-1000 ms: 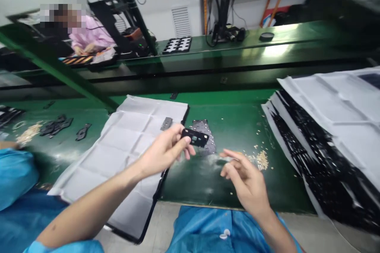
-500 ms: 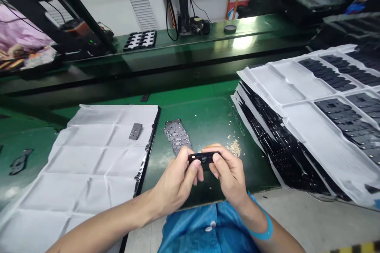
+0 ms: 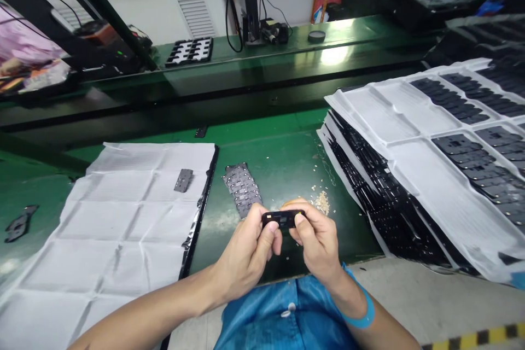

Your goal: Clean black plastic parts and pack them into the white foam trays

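Green tabletop [image 3: 283,158] separated tray edge [image 3: 204,199], tray stack [image 3: 418,175]; black part [image 3: 283,219] bridged left hand [image 3: 248,251], right hand [image 3: 318,238] (both ends pinched).

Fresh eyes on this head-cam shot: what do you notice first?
Probably the small black part, held between the left hand and right hand at lower centre. Next, the tall stack on the right, with rows of dark parts on top. Then the white tray on the left, a lone grey piece near its far right corner.
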Demonstrator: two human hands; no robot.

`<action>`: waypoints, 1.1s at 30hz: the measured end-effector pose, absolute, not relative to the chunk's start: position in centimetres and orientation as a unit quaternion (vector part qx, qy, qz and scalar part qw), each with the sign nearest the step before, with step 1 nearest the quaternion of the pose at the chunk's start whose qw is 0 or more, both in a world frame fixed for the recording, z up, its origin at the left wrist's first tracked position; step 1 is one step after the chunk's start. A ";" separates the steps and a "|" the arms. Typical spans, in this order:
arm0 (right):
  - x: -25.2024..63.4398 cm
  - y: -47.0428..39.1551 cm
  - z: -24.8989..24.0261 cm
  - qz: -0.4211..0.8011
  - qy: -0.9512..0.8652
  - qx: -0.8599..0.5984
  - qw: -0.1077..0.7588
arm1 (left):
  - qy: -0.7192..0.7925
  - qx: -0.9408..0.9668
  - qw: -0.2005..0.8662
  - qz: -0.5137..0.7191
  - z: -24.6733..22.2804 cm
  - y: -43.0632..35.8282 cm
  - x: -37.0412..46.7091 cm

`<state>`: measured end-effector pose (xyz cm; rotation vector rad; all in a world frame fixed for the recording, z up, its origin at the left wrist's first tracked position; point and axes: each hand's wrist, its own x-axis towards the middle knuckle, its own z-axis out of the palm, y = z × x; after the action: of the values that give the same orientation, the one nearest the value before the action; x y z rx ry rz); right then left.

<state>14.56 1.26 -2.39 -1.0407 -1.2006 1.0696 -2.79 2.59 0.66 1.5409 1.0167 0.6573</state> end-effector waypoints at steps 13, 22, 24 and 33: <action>15.4 1.7 -2.6 0.486 -0.523 -0.420 0.560 | 0.429 0.679 0.525 0.283 0.1 3.1 -2.9; 15.7 1.5 -2.7 0.465 -0.553 -0.444 0.530 | 0.400 0.660 0.572 0.278 1.1 3.9 -3.4; 15.8 1.3 -2.9 0.451 -0.574 -0.440 0.523 | 0.400 0.649 0.577 0.294 0.8 3.9 -3.5; 15.9 1.0 -2.5 0.405 -0.632 -0.425 0.506 | 0.398 0.664 0.545 0.322 -0.4 4.0 -3.6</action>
<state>15.86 1.05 -2.55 -1.0263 -1.5239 0.9775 -3.63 4.01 -0.37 1.5748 0.9452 0.7630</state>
